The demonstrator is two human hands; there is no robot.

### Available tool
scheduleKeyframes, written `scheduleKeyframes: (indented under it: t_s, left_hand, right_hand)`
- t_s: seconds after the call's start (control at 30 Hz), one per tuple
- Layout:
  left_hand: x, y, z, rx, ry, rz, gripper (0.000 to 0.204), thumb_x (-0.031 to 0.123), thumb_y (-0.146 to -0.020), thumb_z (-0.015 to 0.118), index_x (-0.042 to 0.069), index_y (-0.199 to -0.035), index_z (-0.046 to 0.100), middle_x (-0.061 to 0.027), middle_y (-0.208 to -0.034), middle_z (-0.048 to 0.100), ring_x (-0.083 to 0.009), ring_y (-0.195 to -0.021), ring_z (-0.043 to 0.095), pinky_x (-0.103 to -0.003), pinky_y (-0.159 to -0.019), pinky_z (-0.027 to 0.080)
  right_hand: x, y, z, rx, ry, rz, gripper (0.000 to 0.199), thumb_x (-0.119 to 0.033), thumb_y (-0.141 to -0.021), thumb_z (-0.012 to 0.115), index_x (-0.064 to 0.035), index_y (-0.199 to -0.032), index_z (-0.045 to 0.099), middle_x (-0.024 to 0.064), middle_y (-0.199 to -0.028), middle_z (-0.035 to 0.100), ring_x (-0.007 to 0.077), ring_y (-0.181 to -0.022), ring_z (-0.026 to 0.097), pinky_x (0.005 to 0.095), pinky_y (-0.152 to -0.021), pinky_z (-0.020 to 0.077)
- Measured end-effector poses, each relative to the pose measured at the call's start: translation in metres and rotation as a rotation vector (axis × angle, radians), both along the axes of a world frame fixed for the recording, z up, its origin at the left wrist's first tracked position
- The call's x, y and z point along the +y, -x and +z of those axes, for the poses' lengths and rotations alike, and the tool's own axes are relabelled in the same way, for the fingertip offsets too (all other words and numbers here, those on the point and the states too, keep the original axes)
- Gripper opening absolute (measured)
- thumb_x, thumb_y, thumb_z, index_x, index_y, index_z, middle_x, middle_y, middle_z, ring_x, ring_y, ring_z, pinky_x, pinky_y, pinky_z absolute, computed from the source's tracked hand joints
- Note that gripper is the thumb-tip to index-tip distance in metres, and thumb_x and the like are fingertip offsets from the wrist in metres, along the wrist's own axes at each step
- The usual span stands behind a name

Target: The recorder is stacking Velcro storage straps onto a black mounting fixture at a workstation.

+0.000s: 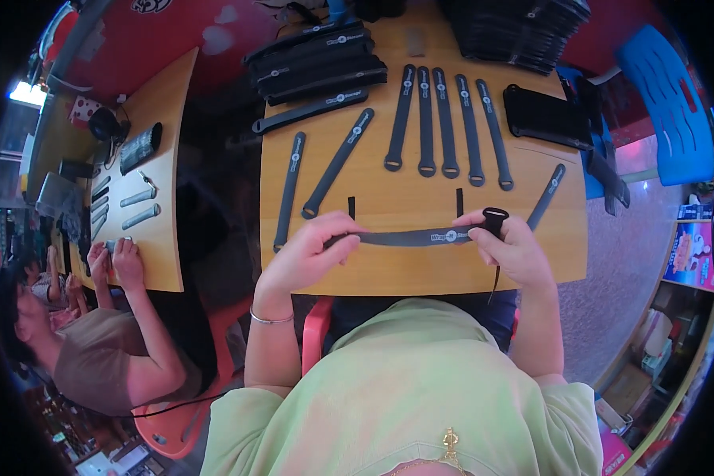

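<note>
A dark grey hook-and-loop strap (404, 238) with white print is stretched level above the near part of the wooden table. My left hand (309, 252) pinches its left end, fingers closed. At the other end, my right hand (517, 247) grips the strap between thumb and fingers, and a black buckle loop (496, 214) sticks up from this hand. A thin dark tail hangs beneath it. Two short black strips (351, 208) (459, 205) are on the tabletop just beyond the held strap. A loose strap (291, 190) lies near my left hand, and another strap (547, 196) lies beyond my right.
Several straps (426, 119) lie in a row across the table (420, 274). Stacked black straps (317, 67) fill the far left, a taller black pile (523, 32) the far right. A black pouch (543, 117) is at the right edge. Left, a person (107, 349) works at another table.
</note>
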State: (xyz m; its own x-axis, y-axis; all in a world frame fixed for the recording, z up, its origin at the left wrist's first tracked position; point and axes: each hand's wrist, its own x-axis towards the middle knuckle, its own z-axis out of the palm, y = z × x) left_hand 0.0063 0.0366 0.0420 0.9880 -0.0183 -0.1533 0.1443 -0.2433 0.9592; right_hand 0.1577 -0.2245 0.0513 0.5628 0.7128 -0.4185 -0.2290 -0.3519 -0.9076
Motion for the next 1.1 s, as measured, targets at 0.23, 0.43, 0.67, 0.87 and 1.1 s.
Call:
scheduleKeyframes:
  t_s: [0.23,0.43,0.67,0.87,1.1]
  left_hand:
    - [0.011,-0.005,-0.040,0.121,0.222,0.356,0.012,0.001,-0.088,0.056,-0.002,-0.100,0.057,-0.0058,-0.087,0.060,-0.0105,-0.075,0.061,-0.020,-0.065,0.047]
    - [0.018,-0.016,-0.051,0.097,0.216,0.452,0.011,0.001,-0.088,0.057,-0.002,-0.099,0.058,-0.0041,-0.083,0.061,-0.0098,-0.075,0.064,-0.020,-0.065,0.048]
    - [0.015,-0.025,-0.053,0.080,0.141,0.567,0.015,-0.002,-0.085,0.060,-0.003,-0.100,0.058,-0.0046,-0.083,0.063,-0.0105,-0.072,0.066,-0.019,-0.058,0.049]
    - [0.018,-0.024,-0.067,-0.016,0.022,0.536,0.014,-0.004,-0.083,0.061,-0.003,-0.097,0.057,-0.0054,-0.081,0.062,-0.0101,-0.069,0.065,-0.020,-0.059,0.050]
    - [0.014,-0.027,-0.062,0.011,-0.050,0.596,0.008,-0.005,-0.083,0.059,-0.002,-0.090,0.058,-0.0059,-0.076,0.058,-0.0092,-0.063,0.062,-0.020,-0.055,0.047]
  right_hand:
    - [0.019,-0.008,-0.030,-0.142,0.171,-0.219,0.011,-0.012,-0.090,0.057,-0.0026,-0.093,0.055,0.0052,-0.078,0.064,0.0042,-0.055,0.048,0.0199,-0.048,0.0359]
    - [0.023,-0.017,-0.050,-0.080,0.137,-0.300,0.012,-0.014,-0.089,0.058,-0.0036,-0.094,0.054,-0.0015,-0.067,0.054,0.0054,-0.054,0.045,0.0214,-0.049,0.0359]
    - [0.028,-0.016,-0.063,-0.195,0.093,-0.400,0.010,-0.008,-0.088,0.059,-0.0046,-0.094,0.052,-0.0013,-0.073,0.052,0.0054,-0.057,0.046,0.0215,-0.050,0.0360]
    - [0.028,-0.015,-0.073,-0.183,0.032,-0.461,0.010,-0.005,-0.088,0.058,-0.0082,-0.094,0.051,-0.0048,-0.066,0.045,0.0027,-0.049,0.038,0.0195,-0.043,0.0287]
    - [0.028,-0.013,-0.084,-0.371,0.045,-0.432,0.008,-0.006,-0.087,0.060,-0.0075,-0.094,0.056,-0.0045,-0.072,0.050,0.0018,-0.051,0.039,0.0187,-0.043,0.0286]
